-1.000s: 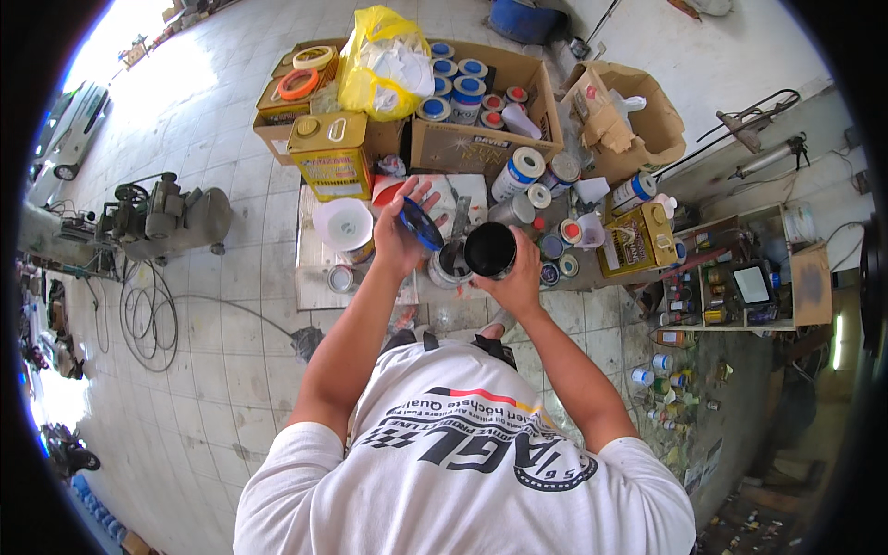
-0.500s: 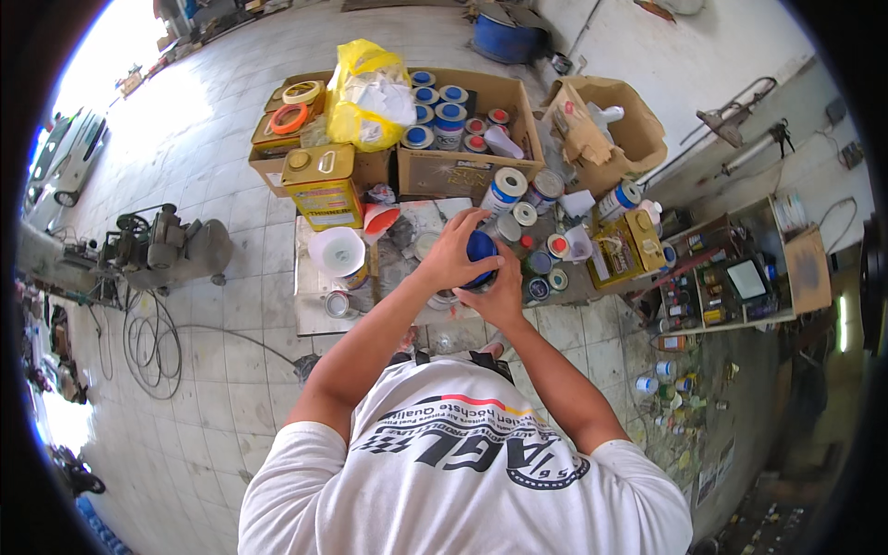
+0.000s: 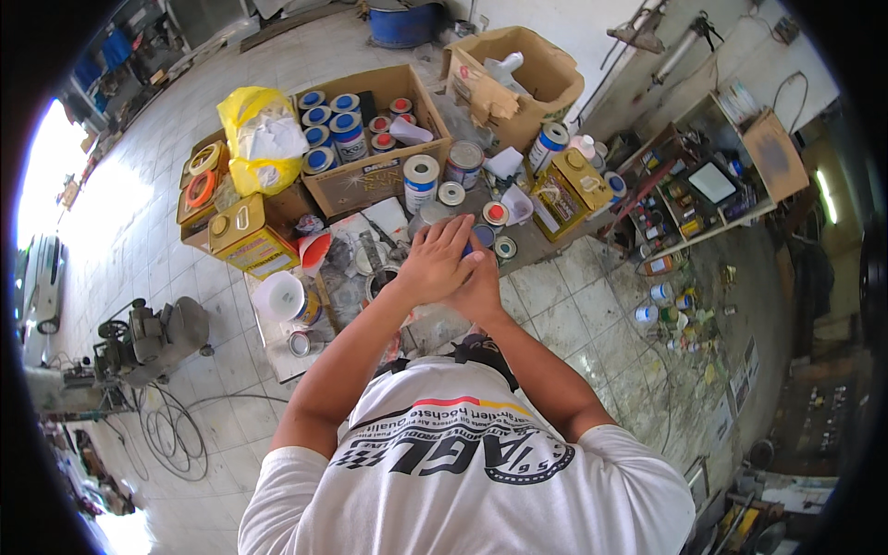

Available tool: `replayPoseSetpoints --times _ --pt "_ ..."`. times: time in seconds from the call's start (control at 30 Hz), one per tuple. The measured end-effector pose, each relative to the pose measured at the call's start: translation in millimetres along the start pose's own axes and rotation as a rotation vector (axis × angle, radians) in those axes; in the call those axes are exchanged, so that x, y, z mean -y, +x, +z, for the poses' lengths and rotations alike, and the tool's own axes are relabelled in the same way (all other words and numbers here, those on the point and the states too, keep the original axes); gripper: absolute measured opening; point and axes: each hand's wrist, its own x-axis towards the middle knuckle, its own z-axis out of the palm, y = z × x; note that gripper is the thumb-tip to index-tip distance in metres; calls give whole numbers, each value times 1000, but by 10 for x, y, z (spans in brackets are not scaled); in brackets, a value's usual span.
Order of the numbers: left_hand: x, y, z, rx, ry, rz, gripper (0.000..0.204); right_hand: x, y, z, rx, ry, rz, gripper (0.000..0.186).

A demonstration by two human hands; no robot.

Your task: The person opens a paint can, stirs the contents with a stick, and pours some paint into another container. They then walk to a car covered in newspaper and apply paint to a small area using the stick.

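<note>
My left hand (image 3: 433, 268) lies over the top of a blue-lidded can (image 3: 468, 250), fingers pressed together and covering most of it. My right hand (image 3: 475, 296) grips the can from the right, largely hidden under my left hand. Just left of them, an open can (image 3: 379, 282) stands among smudged papers. A red cup (image 3: 314, 248), a white cup on a can (image 3: 282, 298) and a small tin (image 3: 299, 343) sit nearby. Paint cans (image 3: 421, 180) and a red-lidded can (image 3: 495, 212) surround the far side of my hands.
Cardboard boxes of cans (image 3: 338, 180) and a yellow bag (image 3: 245, 139) are beyond. Yellow metal tins (image 3: 250, 236) flank the work surface. A compressor (image 3: 157, 338) with coiled hose stands left on the tiled floor; a cluttered shelf (image 3: 684, 222) is at right.
The blue lid, held apart in my left hand a second ago, is now on the can in my right hand, with my left hand over it. The view has shifted.
</note>
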Motion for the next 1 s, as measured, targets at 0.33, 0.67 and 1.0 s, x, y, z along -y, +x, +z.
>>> replayPoseSetpoints --times 0.33,0.67,1.0 --pt "-443 792 715 148 -104 57 73 -816 -130 -668 -173 -32 74 110" --pt "-395 1660 1295 163 -391 101 32 -2228 151 -944 -436 155 371 115" --pt "27 1850 2335 463 45 350 47 -2906 367 -378 -699 291 408 88"
